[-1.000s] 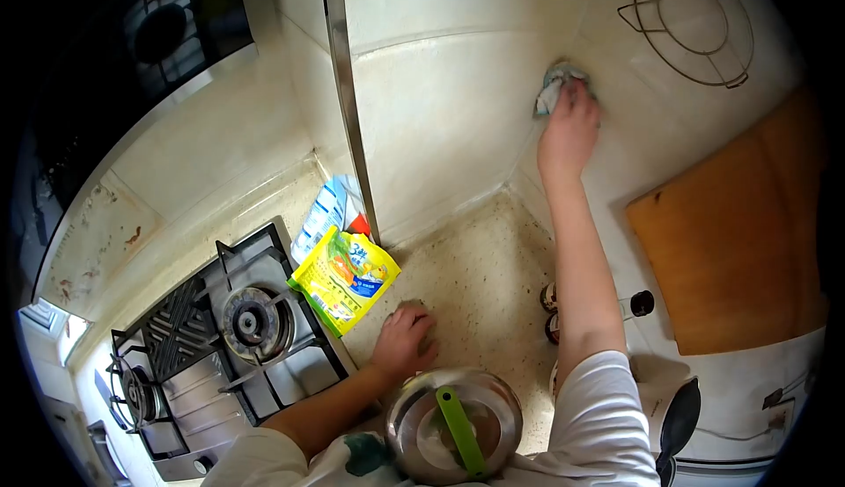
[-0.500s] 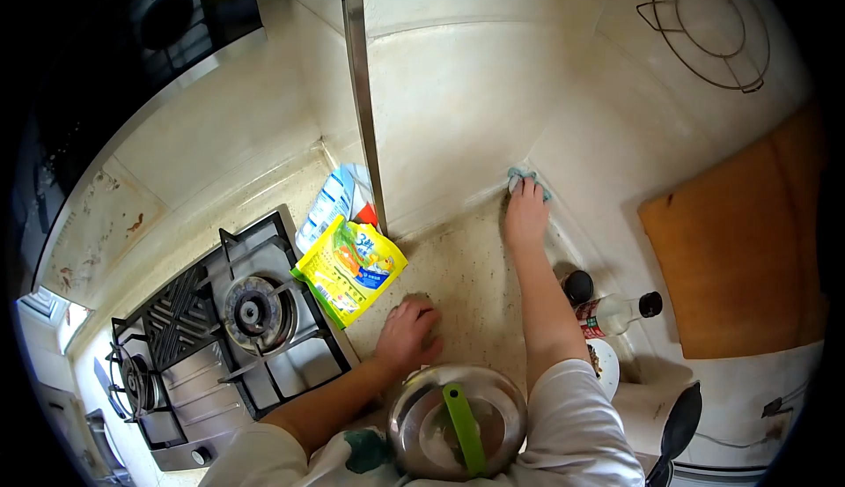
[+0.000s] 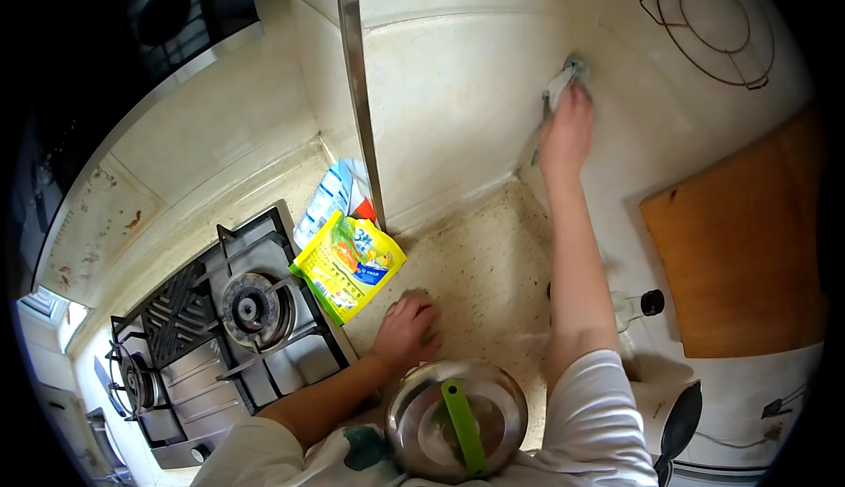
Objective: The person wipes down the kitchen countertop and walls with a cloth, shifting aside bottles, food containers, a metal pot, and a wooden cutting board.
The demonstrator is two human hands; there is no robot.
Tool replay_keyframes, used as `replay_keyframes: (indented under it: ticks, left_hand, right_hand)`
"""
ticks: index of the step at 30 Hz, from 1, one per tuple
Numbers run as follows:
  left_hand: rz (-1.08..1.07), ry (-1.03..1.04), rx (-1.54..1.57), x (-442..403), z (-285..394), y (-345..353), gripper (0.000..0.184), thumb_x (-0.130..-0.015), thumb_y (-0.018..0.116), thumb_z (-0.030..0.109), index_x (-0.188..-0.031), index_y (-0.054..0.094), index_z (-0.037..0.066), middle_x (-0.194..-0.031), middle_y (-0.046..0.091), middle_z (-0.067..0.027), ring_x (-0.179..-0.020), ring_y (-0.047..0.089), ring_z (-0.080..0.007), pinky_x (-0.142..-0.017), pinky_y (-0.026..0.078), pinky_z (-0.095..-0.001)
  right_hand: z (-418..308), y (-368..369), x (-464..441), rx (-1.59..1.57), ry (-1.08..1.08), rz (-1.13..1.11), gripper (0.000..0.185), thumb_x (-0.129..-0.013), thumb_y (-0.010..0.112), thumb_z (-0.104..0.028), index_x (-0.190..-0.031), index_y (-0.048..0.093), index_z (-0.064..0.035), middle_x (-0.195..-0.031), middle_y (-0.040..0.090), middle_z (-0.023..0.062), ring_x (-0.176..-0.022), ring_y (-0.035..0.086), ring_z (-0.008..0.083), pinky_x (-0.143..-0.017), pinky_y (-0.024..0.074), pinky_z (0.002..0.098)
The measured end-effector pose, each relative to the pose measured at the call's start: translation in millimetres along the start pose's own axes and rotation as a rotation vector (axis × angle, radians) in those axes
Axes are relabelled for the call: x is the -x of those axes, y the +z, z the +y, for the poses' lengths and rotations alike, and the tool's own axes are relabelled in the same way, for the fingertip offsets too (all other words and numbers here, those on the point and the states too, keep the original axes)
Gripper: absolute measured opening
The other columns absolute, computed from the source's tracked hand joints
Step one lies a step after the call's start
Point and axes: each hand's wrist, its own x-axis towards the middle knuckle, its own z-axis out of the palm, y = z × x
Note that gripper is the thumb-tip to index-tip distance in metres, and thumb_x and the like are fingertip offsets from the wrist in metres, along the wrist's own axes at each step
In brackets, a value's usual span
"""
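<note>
My right hand (image 3: 568,139) is raised against the tiled wall near the corner, closed on a thin white-and-teal cloth (image 3: 562,84). The cloth is bunched under the fingers, and the hand is slightly blurred. Lower left, my left hand (image 3: 407,333) rests on the speckled counter (image 3: 475,267), fingers loosely spread and thumb apart, with nothing in it. A yellow packet (image 3: 350,265) lies just beyond that hand, in front of a blue-and-white packet (image 3: 327,201). Close to my body is a round metal lid (image 3: 414,416) with a green handle (image 3: 462,430).
A gas stove (image 3: 251,311) stands at left. To the right are a clear bottle (image 3: 627,309) with a black cap, partly behind my forearm, a wooden board (image 3: 739,249) and a black-topped kettle-like item (image 3: 679,421). A wire rack (image 3: 713,25) hangs on the wall.
My right hand has moved up from the counter's back corner onto the wall, taking the cloth along. My forearm now covers the dark-capped jar and small dish. My left hand stays put.
</note>
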Motion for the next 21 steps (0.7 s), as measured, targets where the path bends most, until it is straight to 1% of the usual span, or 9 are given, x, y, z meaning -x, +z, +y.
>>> replay_keyframes:
  ticks: [1, 2, 7, 11, 14, 16, 17, 19, 21]
  left_hand:
    - [-0.004, -0.008, 0.002, 0.0, -0.9, 1.0, 0.041, -0.066, 0.073, 0.018, -0.104, 0.06, 0.007, -0.106, 0.053, -0.0115, -0.103, 0.051, -0.0316, -0.086, 0.043, -0.0413]
    - [-0.002, -0.018, 0.004, -1.3, -1.9, 1.8, 0.041, -0.067, 0.073, 0.018, -0.104, 0.06, 0.007, -0.107, 0.053, -0.0107, -0.105, 0.05, -0.0306, -0.087, 0.042, -0.0409]
    - [-0.002, -0.005, -0.004, -1.6, 0.3, 0.1, 0.042, -0.066, 0.073, 0.018, -0.104, 0.059, 0.007, -0.107, 0.053, -0.0106, -0.105, 0.05, -0.0306, -0.086, 0.042, -0.0407]
    - [0.003, -0.007, 0.001, -2.5, 1.6, -0.8, 0.042, -0.066, 0.073, 0.018, -0.104, 0.059, 0.007, -0.106, 0.052, -0.0103, -0.104, 0.05, -0.0304, -0.086, 0.042, -0.0404]
    - [0.005, 0.007, -0.01, -2.5, 1.4, -0.4, 0.041, -0.066, 0.073, 0.018, -0.104, 0.059, 0.007, -0.105, 0.052, -0.0101, -0.104, 0.051, -0.0299, -0.086, 0.042, -0.0403]
    - [-0.006, -0.01, -0.014, -1.6, 1.8, 0.0, 0.041, -0.066, 0.073, 0.018, -0.104, 0.059, 0.008, -0.105, 0.052, -0.01, -0.104, 0.051, -0.0297, -0.086, 0.042, -0.0403]
    - [-0.007, -0.012, -0.02, -3.3, 1.4, 0.0, 0.041, -0.066, 0.073, 0.018, -0.104, 0.059, 0.008, -0.104, 0.052, -0.0099, -0.104, 0.051, -0.0295, -0.085, 0.042, -0.0403]
    - [0.001, 0.0, -0.021, -4.9, 1.9, 0.5, 0.041, -0.066, 0.073, 0.018, -0.103, 0.059, 0.008, -0.104, 0.052, -0.0098, -0.103, 0.051, -0.0294, -0.085, 0.042, -0.0402]
    - [0.004, -0.002, -0.019, -5.0, 3.8, 0.2, 0.041, -0.066, 0.073, 0.018, -0.103, 0.059, 0.008, -0.104, 0.052, -0.0097, -0.103, 0.051, -0.0294, -0.085, 0.042, -0.0401]
  right_hand:
    - [6.9, 7.4, 5.0, 0.128, -0.075, -0.143, 0.043, -0.083, 0.049, 0.002, -0.126, 0.048, 0.0023, -0.122, 0.051, 0.0192, -0.111, 0.049, 0.0369, -0.095, 0.0421, 0.0425]
    - [8.4, 12.5, 10.1, 0.125, -0.076, -0.14, 0.043, -0.083, 0.049, 0.002, -0.126, 0.048, 0.0023, -0.122, 0.051, 0.0192, -0.111, 0.049, 0.0369, -0.095, 0.0421, 0.0425]
    - [4.4, 16.7, 72.5, 0.154, 0.106, -0.384, 0.04, -0.088, 0.046, 0.0, -0.127, 0.044, 0.0061, -0.121, 0.051, 0.021, -0.109, 0.05, 0.0373, -0.092, 0.0437, 0.0421]
    - [6.1, 31.4, 142.2, 0.045, 0.161, -0.46, 0.039, -0.089, 0.043, 0.001, -0.128, 0.042, 0.0075, -0.12, 0.05, 0.0241, -0.109, 0.049, 0.0389, -0.094, 0.0419, 0.0436]
    - [-1.9, 46.0, 162.0, -0.001, 0.193, -0.342, 0.045, -0.085, 0.049, 0.001, -0.129, 0.041, 0.0086, -0.122, 0.048, 0.0275, -0.111, 0.047, 0.0412, -0.097, 0.0391, 0.0445]
    - [-17.0, 37.0, 146.9, -0.116, 0.494, -0.549, 0.049, -0.078, 0.055, 0.001, -0.125, 0.043, 0.0085, -0.12, 0.047, 0.0273, -0.112, 0.046, 0.0427, -0.097, 0.0368, 0.0463]
    - [-22.5, 38.3, 155.9, -0.117, 0.496, -0.545, 0.049, -0.078, 0.055, 0.001, -0.125, 0.043, 0.0085, -0.12, 0.047, 0.0273, -0.112, 0.046, 0.0427, -0.097, 0.0368, 0.0463]
    - [-32.8, 39.9, 184.0, -0.16, 0.267, -0.302, 0.047, -0.071, 0.059, 0.002, -0.116, 0.047, 0.0061, -0.114, 0.048, 0.0249, -0.107, 0.046, 0.0426, -0.093, 0.0372, 0.0484]
    - [-53.2, 24.2, 188.2, -0.238, 0.263, -0.366, 0.046, -0.071, 0.058, 0.002, -0.116, 0.047, 0.0048, -0.114, 0.048, 0.0254, -0.106, 0.046, 0.043, -0.093, 0.0376, 0.0483]
